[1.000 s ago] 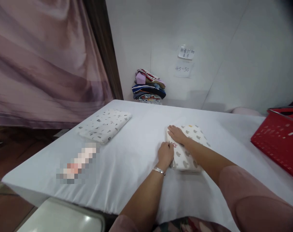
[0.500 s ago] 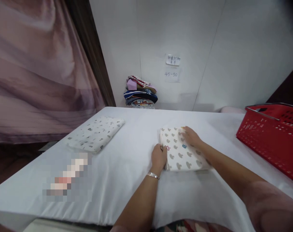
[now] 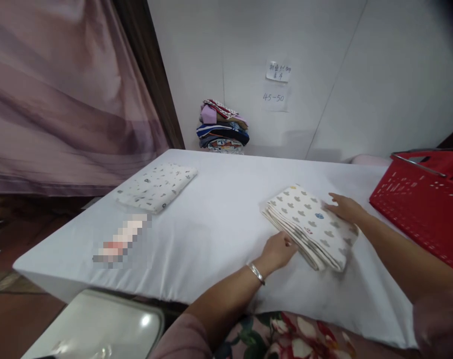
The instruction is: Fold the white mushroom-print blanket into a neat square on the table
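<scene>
A folded white cloth (image 3: 301, 212) with grey mouse-head shapes lies turned at an angle on the table, its stacked layers showing along the near left side. At that layered edge, my left hand (image 3: 278, 252) has its fingers curled closed on the cloth; the fingertips are partly hidden. My right hand (image 3: 346, 208) rests by the far right edge, its fingers apart and the lower ones against the cloth. Farther left lies a second folded white cloth (image 3: 159, 187) with small dark prints, away from both hands.
A white-covered table (image 3: 219, 214) spans the view. Beyond my right hand stands a red perforated basket (image 3: 416, 209). Folded fabrics (image 3: 223, 127) are piled behind the far edge. A pink curtain (image 3: 62, 99) hangs at left, and a pale stool-like surface (image 3: 110, 324) is below.
The mouse-print cloth has been turned clockwise, bringing its layered side toward me. Both hands have shifted right with it, and the right hand has moved to its edge. The view has shifted too.
</scene>
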### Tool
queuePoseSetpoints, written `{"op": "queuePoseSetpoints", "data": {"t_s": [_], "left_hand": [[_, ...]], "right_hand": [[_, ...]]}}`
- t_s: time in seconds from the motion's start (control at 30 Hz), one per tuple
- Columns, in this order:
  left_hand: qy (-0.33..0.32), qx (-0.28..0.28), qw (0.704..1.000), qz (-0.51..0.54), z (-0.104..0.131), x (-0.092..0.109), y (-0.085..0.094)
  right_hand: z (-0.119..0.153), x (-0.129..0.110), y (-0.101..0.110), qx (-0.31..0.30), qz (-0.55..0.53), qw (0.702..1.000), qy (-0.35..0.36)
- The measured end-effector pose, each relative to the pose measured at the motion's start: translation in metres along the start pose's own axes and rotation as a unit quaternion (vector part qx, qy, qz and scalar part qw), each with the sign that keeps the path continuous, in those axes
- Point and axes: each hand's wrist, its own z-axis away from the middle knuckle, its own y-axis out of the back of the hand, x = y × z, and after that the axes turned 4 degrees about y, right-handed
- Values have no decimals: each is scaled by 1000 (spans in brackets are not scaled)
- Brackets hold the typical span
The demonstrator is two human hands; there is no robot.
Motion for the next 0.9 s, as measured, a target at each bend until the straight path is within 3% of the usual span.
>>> {"op": "queuePoseSetpoints", "data": {"t_s": [0.03, 0.1, 0.23, 0.33, 0.43, 0.57, 0.7, 0.9], "left_hand": [[-12, -18, 1000, -14, 1, -1, -2], [-37, 4, 999, -35, -5, -3, 6], [-49, 152, 983, -85, -34, -7, 49], [-37, 215, 968, -121, -52, -5, 70], [-35, 219, 965, -139, -62, 0, 71], [-18, 208, 963, -171, -69, 5, 64], [-48, 192, 954, -225, -72, 5, 64], [-75, 178, 962, -193, -77, 1, 68]], "right_hand": [[-1, 3, 4, 20, 22, 1000, 12], [7, -2, 5, 53, 10, 998, 40], [53, -46, -17, 46, -82, 985, 144], [79, -83, -37, 8, -123, 970, 211], [81, -109, -48, -4, -100, 967, 233], [71, -129, -59, -22, 6, 968, 251], [72, -137, -65, -24, 75, 968, 237], [60, -143, -65, -42, 34, 971, 231]]}}
